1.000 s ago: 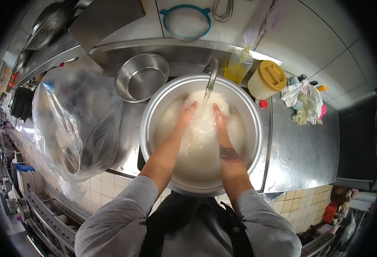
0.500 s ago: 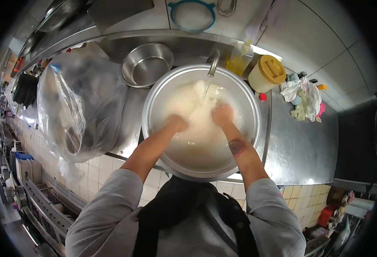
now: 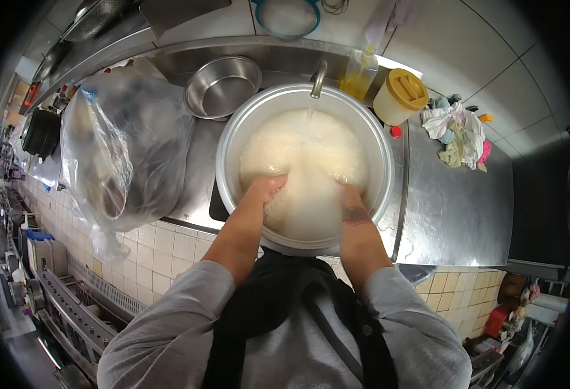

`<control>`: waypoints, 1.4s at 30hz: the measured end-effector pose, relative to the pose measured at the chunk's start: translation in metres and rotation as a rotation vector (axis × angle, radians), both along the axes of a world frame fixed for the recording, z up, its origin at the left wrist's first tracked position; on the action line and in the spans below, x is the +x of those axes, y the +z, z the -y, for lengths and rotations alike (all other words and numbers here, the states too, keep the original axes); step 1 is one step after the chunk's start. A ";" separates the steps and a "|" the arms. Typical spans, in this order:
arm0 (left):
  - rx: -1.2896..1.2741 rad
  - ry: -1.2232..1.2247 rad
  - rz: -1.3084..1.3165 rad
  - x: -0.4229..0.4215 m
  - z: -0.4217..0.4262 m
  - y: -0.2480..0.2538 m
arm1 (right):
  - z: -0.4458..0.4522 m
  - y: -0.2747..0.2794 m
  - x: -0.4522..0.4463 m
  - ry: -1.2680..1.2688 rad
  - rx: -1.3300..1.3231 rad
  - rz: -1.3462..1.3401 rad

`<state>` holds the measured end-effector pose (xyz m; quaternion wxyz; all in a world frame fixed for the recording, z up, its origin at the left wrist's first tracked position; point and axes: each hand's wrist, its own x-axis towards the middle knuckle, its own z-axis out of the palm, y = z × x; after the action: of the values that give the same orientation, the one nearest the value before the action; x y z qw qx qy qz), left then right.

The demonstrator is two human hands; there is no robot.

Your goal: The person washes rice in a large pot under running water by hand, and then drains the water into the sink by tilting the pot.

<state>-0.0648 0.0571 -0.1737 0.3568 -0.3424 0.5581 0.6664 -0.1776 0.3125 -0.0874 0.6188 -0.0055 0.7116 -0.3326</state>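
Observation:
A large round metal pot [image 3: 224, 162] holds cloudy white water [image 3: 311, 194] and pale grains that look like rice [image 3: 275, 139]. From the faucet [image 3: 319, 79] at its far rim, a thin stream of water falls in. My left hand [image 3: 272, 185] dips into the left part of the pot, thumb side showing, with grains by the wrist; its fingers are under the water. On the right, my right hand [image 3: 347, 193] is sunk to about the wrist near the pot's inner wall, its fingers hidden by the murky water.
A steel bowl [image 3: 223, 87] stands behind the pot to the left, beside a big clear plastic bag [image 3: 126, 149]. Behind on the right are a bottle of yellow liquid [image 3: 359, 74], a yellow-lidded container [image 3: 401, 97], a red cap [image 3: 395, 131] and crumpled cloths [image 3: 456, 133].
Both hands have come nearer to my body within the pot, the right one sinking deeper into the water. The grains' surface in the far half looks smoother and more spread out.

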 end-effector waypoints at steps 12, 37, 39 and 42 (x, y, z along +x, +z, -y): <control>-0.208 0.337 -0.411 -0.027 -0.022 0.063 | 0.068 0.021 -0.002 -0.017 -0.262 -0.540; 0.308 0.948 -0.705 -0.060 -0.065 0.089 | 0.117 0.049 0.038 -0.915 -0.359 -0.768; 0.190 0.960 -0.616 -0.060 -0.063 0.106 | 0.114 0.051 0.028 -0.723 -0.208 -0.921; -0.416 0.662 -0.416 -0.065 -0.050 0.117 | 0.107 0.052 0.004 -0.516 -0.083 -0.880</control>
<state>-0.1297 0.1072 -0.0564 -0.0721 -0.4258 0.6004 0.6731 -0.1736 0.2058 -0.0350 0.1574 0.0064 0.8691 -0.4688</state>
